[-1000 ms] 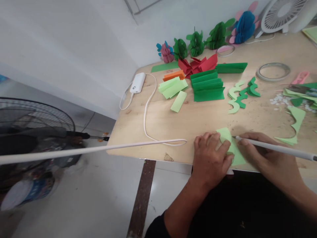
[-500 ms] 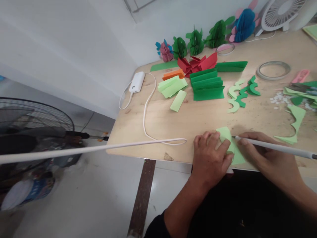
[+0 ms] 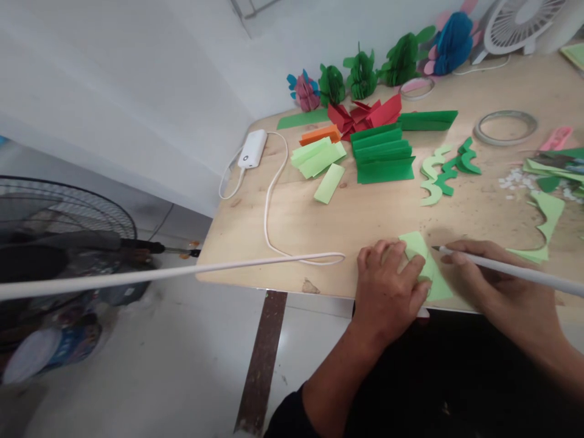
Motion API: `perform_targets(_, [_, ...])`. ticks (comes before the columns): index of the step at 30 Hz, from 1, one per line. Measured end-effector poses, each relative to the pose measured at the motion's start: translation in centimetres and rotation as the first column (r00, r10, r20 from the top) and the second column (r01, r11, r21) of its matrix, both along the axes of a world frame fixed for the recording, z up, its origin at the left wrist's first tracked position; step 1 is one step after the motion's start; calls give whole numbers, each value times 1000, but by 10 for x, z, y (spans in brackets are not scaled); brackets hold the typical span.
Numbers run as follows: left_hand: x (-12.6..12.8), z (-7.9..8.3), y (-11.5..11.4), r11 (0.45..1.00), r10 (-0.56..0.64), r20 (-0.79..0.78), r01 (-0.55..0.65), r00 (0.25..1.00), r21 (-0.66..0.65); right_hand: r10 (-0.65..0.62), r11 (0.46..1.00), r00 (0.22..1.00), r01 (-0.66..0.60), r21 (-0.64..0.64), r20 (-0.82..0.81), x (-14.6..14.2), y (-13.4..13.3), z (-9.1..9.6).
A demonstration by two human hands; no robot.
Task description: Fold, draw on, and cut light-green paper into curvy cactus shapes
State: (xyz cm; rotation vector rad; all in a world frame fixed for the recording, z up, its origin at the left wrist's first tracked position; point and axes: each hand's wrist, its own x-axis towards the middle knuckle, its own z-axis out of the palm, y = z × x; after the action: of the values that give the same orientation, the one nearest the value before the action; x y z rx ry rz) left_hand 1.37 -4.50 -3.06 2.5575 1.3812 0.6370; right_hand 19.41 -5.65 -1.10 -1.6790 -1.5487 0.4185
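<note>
At the table's front edge, a light green paper [image 3: 440, 283] lies under my left hand [image 3: 387, 283]. The fingers of that hand are bent and press a smaller light green piece [image 3: 414, 243] down on top of it. My right hand [image 3: 513, 298] grips a white pencil [image 3: 515, 266] with a dark tip. The tip is just right of the paper's edge, apart from the smaller piece. Beyond the right hand lies a scallop-edged light green offcut [image 3: 550, 213]. The paper's left part is hidden by my left hand.
Folded green strips [image 3: 383, 159], light green strips [image 3: 319, 157] and red folded paper [image 3: 365, 117] lie farther back. Paper figures [image 3: 360, 76] line the wall beside a small fan [image 3: 524, 24]. A white cable [image 3: 269, 207] from a power bank [image 3: 253, 149] loops across the left.
My right hand has shifted slightly right, and the pencil tip has moved from the smaller piece's edge to a little right of it. My left hand has stayed in place.
</note>
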Motion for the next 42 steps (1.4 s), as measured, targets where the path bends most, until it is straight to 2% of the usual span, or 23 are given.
perform_targets(5, [1, -2, 0, 1000, 3, 23, -3, 1000, 23, 191, 976, 976, -200, 87, 101, 0, 3, -5])
perform_targets(8, [1, -2, 0, 1000, 2, 10, -3, 1000, 29, 252, 957, 958, -268, 111, 139, 1, 4, -11])
perform_targets(15, [-3, 3, 2, 999, -39, -21, 39, 999, -22, 252, 941, 934, -297, 160, 253, 4, 3, -19])
perform_targets(23, [-25, 13, 15, 973, -226, -106, 220, 968, -64, 258, 946, 926, -300, 123, 274, 9, 1, -25])
perform_targets(35, [-53, 5, 36, 910, -413, -176, 410, 893, -59, 250, 940, 918, -306, 148, 308, 6, 2, -15])
perform_targets(42, [-58, 3, 42, 885, -464, -207, 462, 861, -59, 245, 946, 915, -298, 127, 320, 3, 3, -12])
